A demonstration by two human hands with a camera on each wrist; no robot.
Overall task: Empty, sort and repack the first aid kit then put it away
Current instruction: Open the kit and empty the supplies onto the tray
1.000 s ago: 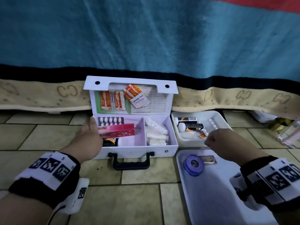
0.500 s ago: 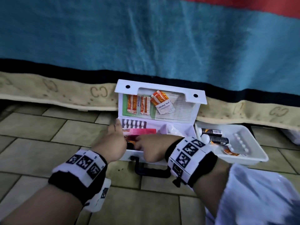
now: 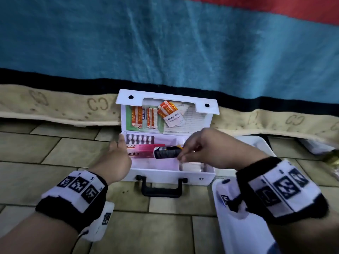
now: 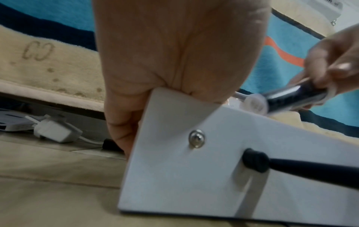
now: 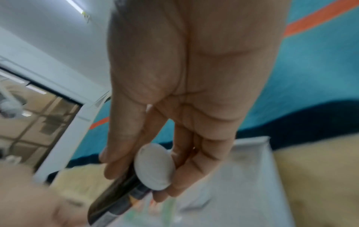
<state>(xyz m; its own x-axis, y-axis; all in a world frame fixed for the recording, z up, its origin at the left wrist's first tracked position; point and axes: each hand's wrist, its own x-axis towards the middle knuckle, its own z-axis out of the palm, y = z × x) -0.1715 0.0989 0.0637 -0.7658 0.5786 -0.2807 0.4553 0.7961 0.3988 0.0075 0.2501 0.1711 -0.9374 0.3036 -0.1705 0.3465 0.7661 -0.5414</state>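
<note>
Head view: a white first aid box (image 3: pixel 165 176) is seen standing open on a tiled floor (image 3: pixel 64 149), its lid (image 3: pixel 167 99) propped upright against a blue blanket (image 3: pixel 165 43) with a cream border. Orange plasters and an alcohol pad (image 3: pixel 174 119) are tucked inside the lid. In the left compartment a pink carton (image 3: pixel 143 150) lies beside a strip of white tablets (image 3: pixel 140 139); white rolls, partly hidden, fill the right compartment. A black carry handle (image 3: pixel 162 189) hangs at the front wall.

The left hand (image 3: pixel 114 162) is laid flat against the box's left end — fingers straight, thumb over the top edge, as the left wrist view confirms. The right hand (image 3: pixel 207 149) is held over the middle of the box, a dark tube (image 3: pixel 166 152) with a white cap pinched between thumb and fingertips; the tube lies level above the pink carton, and it cannot be told whether the two touch.

A white tray (image 3: pixel 236 226) is placed at the near right, and another white tray (image 3: pixel 264 145) lies behind the right forearm. In the left wrist view a white plug (image 4: pixel 56 130) lies on the floor under the blanket's edge.
</note>
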